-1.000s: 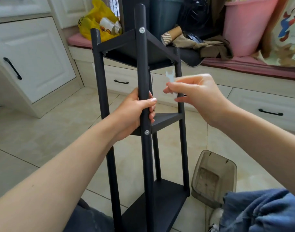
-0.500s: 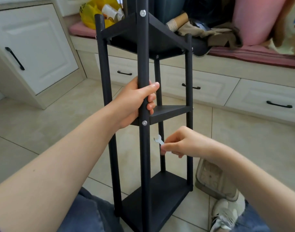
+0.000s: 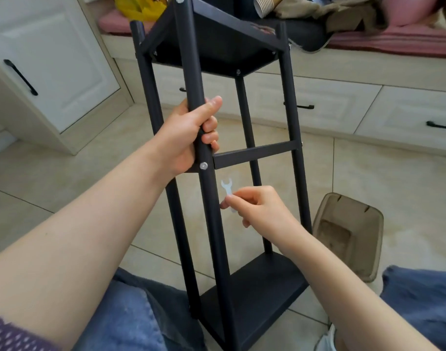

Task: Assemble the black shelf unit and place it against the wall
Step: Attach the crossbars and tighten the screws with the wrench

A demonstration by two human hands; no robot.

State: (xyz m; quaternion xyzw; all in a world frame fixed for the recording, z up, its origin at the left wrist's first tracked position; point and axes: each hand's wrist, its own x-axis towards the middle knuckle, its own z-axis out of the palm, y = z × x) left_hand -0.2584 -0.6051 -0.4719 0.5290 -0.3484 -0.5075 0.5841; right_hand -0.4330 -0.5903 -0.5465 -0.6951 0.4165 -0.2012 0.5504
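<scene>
The black shelf unit (image 3: 252, 287) stands upright on the tiled floor between my knees, with three tiers on four round posts. My left hand (image 3: 189, 138) is wrapped around the near post, just above a silver bolt (image 3: 203, 165) at the middle tier. My right hand (image 3: 257, 209) pinches a small flat silver wrench (image 3: 227, 188), jaw upward, just right of that post and slightly below the bolt. The wrench touches nothing.
A translucent brown plastic bin (image 3: 348, 234) lies on the floor right of the shelf. White drawers with black handles (image 3: 300, 106) run along the back under a pink-cushioned bench (image 3: 394, 43) piled with clothes, paper cups and a yellow bag. A white cabinet (image 3: 52, 67) stands at left.
My right hand dropped with the wrench from beside the top tier to below the middle tier, then shifted toward the near post. The view tilted down. My left hand kept its grip.
</scene>
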